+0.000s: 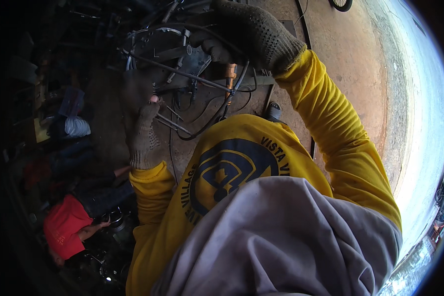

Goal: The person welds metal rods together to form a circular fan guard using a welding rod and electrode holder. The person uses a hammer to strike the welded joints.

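In front of me stands a dark metal framework (pixel 185 74) of thin bars, curved rods and loose-looking rod ends. My right hand (pixel 254 34), in a grey-brown knit glove, reaches over its far right part. Its fingers curl in among the bars; what they close on is lost in shadow. My left hand (pixel 144 116), gloved too, is beside the left side of the framework with a bare thumb tip showing. Its fingers are smeared by motion and dark. Below the right hand an orange tool or part (pixel 230 76) stands upright between the bars.
A person in a red shirt (pixel 68 227) is low at the left, a hand near dark round metal parts (pixel 116 219). A pale bundle (pixel 77 127) lies at the left. Dark cables (pixel 207 111) trail over the floor (pixel 330 64). A wheel (pixel 341 4) shows at the top right.
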A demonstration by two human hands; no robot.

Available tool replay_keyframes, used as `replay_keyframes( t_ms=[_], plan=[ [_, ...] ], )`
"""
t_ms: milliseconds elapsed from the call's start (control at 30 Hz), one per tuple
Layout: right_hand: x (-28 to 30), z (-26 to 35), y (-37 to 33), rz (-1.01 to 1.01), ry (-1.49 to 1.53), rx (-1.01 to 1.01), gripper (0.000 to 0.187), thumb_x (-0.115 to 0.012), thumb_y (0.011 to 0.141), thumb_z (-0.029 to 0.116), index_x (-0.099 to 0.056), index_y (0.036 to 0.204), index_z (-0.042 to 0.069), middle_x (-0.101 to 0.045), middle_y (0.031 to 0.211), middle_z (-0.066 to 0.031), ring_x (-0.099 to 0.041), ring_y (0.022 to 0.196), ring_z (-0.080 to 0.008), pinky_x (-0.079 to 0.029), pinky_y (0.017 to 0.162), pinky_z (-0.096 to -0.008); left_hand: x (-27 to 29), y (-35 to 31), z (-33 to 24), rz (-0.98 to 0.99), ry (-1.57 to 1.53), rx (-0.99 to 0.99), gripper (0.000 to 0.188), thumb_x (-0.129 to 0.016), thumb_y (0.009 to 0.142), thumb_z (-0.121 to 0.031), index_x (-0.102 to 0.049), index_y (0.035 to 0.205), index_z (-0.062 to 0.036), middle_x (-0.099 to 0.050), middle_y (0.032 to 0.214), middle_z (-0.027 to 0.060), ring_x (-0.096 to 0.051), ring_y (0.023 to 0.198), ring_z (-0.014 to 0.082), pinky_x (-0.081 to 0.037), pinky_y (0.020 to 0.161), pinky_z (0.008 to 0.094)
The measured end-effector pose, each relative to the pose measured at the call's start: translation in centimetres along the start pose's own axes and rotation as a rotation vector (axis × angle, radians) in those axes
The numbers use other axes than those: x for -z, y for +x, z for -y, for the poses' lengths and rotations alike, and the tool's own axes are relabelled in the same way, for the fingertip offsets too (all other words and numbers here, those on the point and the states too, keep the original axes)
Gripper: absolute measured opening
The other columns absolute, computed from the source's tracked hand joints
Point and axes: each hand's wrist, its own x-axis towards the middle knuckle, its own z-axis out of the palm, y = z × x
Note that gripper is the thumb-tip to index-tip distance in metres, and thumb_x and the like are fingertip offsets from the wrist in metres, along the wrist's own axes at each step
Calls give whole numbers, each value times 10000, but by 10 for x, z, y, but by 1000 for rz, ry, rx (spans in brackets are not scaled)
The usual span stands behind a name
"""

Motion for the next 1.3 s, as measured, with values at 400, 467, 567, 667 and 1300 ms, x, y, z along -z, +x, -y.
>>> replay_keyframes(
  t_ms=[400,467,567,667,1300],
  plan=[
    [-8,8,-65,-93,878,-207,443,-478,1066,304,-534,1361,-22,-635,1293,-205,-672,1129,-272,-580,922,-388,6,-6,-25,-136,-216,226,489,-593,951,-67,-472,1407,61,-662,1132,142,-643,979,191,-553,851,349],
    [-7,6,-73,-87,817,-166,472,-493,1059,306,-535,1367,-49,-666,1251,-182,-681,1104,-241,-559,942,-366,27,-9,-4,-41,-248,144,525,-602,938,-70,-457,1426,59,-649,1180,142,-641,969,191,-554,849,348],
    [-5,8,-78,42,678,-158,405,-559,1019,204,-569,1342,-40,-686,1170,-141,-679,1005,-174,-564,855,-302,51,-14,25,-117,-570,336,558,-591,941,-87,-429,1453,65,-604,1294,158,-625,1054,208,-531,916,355],
    [-14,16,-79,6,529,-54,354,-593,974,96,-607,1306,-25,-692,1092,-100,-656,920,-124,-548,777,-252,45,-13,22,-142,-361,216,566,-565,958,-115,-411,1472,63,-539,1395,170,-564,1182,221,-475,1001,358],
    [-13,12,-74,-37,406,-128,408,-710,883,127,-637,1251,-32,-681,1159,-118,-672,1019,-172,-553,861,-275,23,8,-22,-31,250,-273,797,-690,894,-273,-310,1505,69,-475,1455,175,-506,1276,218,-483,979,304]
  ],
)
